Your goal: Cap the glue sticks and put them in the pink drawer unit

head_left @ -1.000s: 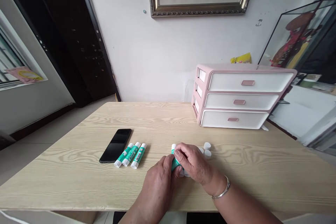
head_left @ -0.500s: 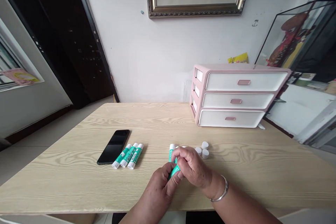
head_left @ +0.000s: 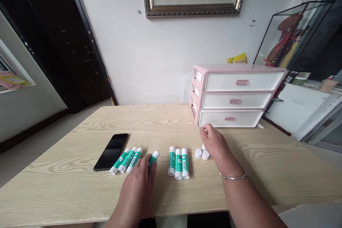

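Note:
My left hand (head_left: 137, 181) is closed around a green-and-white glue stick (head_left: 153, 159), held low over the table and tilted, its white end pointing up and right. Just left of that hand, three glue sticks (head_left: 127, 159) lie slanted side by side. Between my hands, another three glue sticks (head_left: 178, 164) lie in a row. My right hand (head_left: 215, 144) hovers by several small white caps (head_left: 198, 153), partly covering one. Its fingers are curled together, and whatever they may hold is hidden.
A black phone (head_left: 111, 152) lies left of the slanted glue sticks. At the back right of the wooden table (head_left: 144, 121) stands a pink-and-white drawer unit (head_left: 235, 101) with a yellow packet (head_left: 237, 58) behind its top. A framed picture (head_left: 192, 10) hangs on the wall.
My hands have come apart: the left moved left with the glue stick, the right moved right and farther back to the caps. The middle row of glue sticks is now uncovered.

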The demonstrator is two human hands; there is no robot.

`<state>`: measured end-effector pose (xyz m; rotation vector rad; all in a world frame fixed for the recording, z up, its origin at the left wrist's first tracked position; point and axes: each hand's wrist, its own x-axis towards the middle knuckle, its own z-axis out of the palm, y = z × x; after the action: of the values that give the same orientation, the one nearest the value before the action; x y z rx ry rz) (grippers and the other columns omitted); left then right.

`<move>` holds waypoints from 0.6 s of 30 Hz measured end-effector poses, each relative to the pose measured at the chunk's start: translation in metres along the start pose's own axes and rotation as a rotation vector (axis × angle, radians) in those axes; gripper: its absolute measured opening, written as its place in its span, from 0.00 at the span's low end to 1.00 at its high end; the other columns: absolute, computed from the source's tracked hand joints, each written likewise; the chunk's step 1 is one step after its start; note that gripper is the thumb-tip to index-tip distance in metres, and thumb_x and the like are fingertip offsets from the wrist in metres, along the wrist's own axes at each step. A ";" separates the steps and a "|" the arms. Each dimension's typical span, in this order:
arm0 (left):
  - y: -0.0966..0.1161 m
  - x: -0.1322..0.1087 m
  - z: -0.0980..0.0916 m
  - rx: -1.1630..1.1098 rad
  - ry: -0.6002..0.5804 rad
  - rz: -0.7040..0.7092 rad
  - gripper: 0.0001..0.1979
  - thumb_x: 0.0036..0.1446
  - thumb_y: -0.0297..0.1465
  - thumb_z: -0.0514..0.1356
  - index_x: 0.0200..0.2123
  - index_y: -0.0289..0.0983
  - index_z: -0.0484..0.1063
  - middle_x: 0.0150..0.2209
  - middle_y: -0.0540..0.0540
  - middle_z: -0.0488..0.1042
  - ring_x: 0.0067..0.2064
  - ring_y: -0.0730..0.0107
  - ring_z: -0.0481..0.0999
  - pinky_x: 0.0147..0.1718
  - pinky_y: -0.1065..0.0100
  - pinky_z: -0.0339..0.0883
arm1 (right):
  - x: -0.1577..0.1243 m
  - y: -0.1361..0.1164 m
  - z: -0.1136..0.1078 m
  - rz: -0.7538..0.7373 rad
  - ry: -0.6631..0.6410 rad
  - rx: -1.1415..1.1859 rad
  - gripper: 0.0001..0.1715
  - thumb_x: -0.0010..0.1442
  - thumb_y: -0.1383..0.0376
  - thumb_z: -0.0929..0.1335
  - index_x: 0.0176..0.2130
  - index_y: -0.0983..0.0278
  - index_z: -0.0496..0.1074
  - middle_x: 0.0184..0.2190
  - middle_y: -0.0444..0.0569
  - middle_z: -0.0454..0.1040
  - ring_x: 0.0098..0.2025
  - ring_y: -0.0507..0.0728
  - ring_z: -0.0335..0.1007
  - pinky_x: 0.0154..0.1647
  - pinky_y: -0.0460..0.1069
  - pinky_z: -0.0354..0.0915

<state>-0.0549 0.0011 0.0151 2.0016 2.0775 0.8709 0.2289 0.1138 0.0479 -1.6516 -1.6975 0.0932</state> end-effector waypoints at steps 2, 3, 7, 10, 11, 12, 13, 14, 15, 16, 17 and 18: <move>-0.007 0.006 0.008 0.166 0.066 0.075 0.17 0.69 0.35 0.50 0.55 0.36 0.71 0.51 0.36 0.79 0.53 0.51 0.78 0.47 0.58 0.72 | 0.000 0.002 0.005 0.014 -0.088 -0.065 0.12 0.66 0.58 0.64 0.45 0.60 0.72 0.28 0.46 0.76 0.32 0.58 0.71 0.33 0.48 0.58; -0.010 0.009 0.011 0.236 0.095 0.113 0.17 0.69 0.33 0.51 0.54 0.35 0.71 0.50 0.36 0.80 0.52 0.51 0.79 0.47 0.58 0.72 | 0.000 0.004 0.008 0.014 -0.120 -0.076 0.12 0.66 0.58 0.65 0.46 0.60 0.72 0.29 0.47 0.77 0.32 0.58 0.72 0.33 0.48 0.58; -0.013 0.013 0.019 0.437 0.172 0.208 0.15 0.67 0.28 0.52 0.53 0.34 0.71 0.47 0.36 0.80 0.49 0.51 0.79 0.49 0.56 0.70 | -0.001 0.016 0.020 -0.076 -0.186 -0.088 0.05 0.62 0.62 0.69 0.40 0.60 0.74 0.34 0.50 0.80 0.35 0.58 0.74 0.35 0.48 0.61; -0.010 0.013 0.021 0.508 0.161 0.213 0.13 0.66 0.27 0.53 0.51 0.33 0.73 0.45 0.36 0.81 0.49 0.50 0.79 0.50 0.54 0.69 | -0.003 0.021 0.026 -0.145 -0.178 -0.130 0.00 0.60 0.65 0.71 0.35 0.60 0.74 0.34 0.50 0.81 0.38 0.59 0.75 0.38 0.49 0.61; -0.009 0.013 0.020 0.525 0.154 0.210 0.12 0.66 0.27 0.53 0.49 0.34 0.73 0.45 0.37 0.81 0.48 0.50 0.79 0.49 0.54 0.69 | -0.003 0.021 0.027 -0.139 -0.183 -0.146 0.01 0.59 0.66 0.71 0.33 0.59 0.74 0.33 0.49 0.81 0.38 0.59 0.75 0.38 0.49 0.60; -0.009 0.013 0.019 0.540 0.146 0.203 0.12 0.66 0.27 0.53 0.48 0.35 0.74 0.44 0.37 0.81 0.48 0.50 0.79 0.49 0.54 0.69 | -0.004 0.021 0.028 -0.126 -0.192 -0.160 0.02 0.58 0.66 0.72 0.32 0.59 0.74 0.32 0.49 0.81 0.37 0.59 0.75 0.37 0.49 0.60; -0.008 0.013 0.018 0.550 0.138 0.194 0.11 0.66 0.27 0.53 0.47 0.35 0.74 0.44 0.38 0.81 0.47 0.50 0.79 0.48 0.54 0.69 | -0.005 0.021 0.027 -0.113 -0.202 -0.168 0.02 0.57 0.67 0.72 0.32 0.59 0.75 0.31 0.49 0.80 0.36 0.59 0.74 0.36 0.49 0.59; -0.007 0.013 0.016 0.554 0.132 0.184 0.11 0.66 0.27 0.53 0.46 0.35 0.74 0.43 0.38 0.80 0.47 0.50 0.79 0.46 0.53 0.69 | -0.006 0.020 0.027 -0.104 -0.211 -0.172 0.03 0.56 0.67 0.72 0.31 0.59 0.75 0.30 0.48 0.80 0.35 0.59 0.74 0.35 0.49 0.58; -0.007 0.012 0.014 0.554 0.129 0.174 0.10 0.66 0.27 0.54 0.45 0.35 0.74 0.43 0.37 0.80 0.46 0.50 0.79 0.45 0.53 0.69 | -0.006 0.018 0.026 -0.098 -0.218 -0.172 0.03 0.56 0.68 0.71 0.30 0.59 0.75 0.29 0.48 0.80 0.34 0.59 0.74 0.34 0.49 0.58; -0.007 0.012 0.013 0.548 0.134 0.166 0.10 0.66 0.28 0.54 0.45 0.35 0.74 0.43 0.37 0.79 0.46 0.49 0.78 0.44 0.53 0.69 | -0.007 0.017 0.025 -0.096 -0.227 -0.167 0.05 0.56 0.69 0.71 0.29 0.59 0.74 0.29 0.48 0.80 0.33 0.59 0.73 0.34 0.50 0.57; -0.007 0.012 0.012 0.533 0.145 0.165 0.10 0.66 0.28 0.54 0.45 0.35 0.74 0.44 0.37 0.79 0.47 0.49 0.78 0.44 0.53 0.69 | -0.007 0.016 0.025 -0.097 -0.236 -0.160 0.06 0.56 0.69 0.70 0.28 0.59 0.74 0.28 0.49 0.79 0.32 0.59 0.73 0.33 0.50 0.57; -0.007 0.012 0.011 0.510 0.159 0.173 0.09 0.65 0.28 0.55 0.45 0.35 0.74 0.45 0.37 0.78 0.48 0.49 0.77 0.46 0.53 0.69 | -0.007 0.014 0.024 -0.100 -0.243 -0.153 0.08 0.57 0.69 0.69 0.26 0.59 0.73 0.27 0.49 0.79 0.32 0.59 0.73 0.33 0.50 0.57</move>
<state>-0.0574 0.0164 0.0060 2.4625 2.4365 0.5772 0.2267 0.1205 0.0200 -1.7187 -2.0102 0.1225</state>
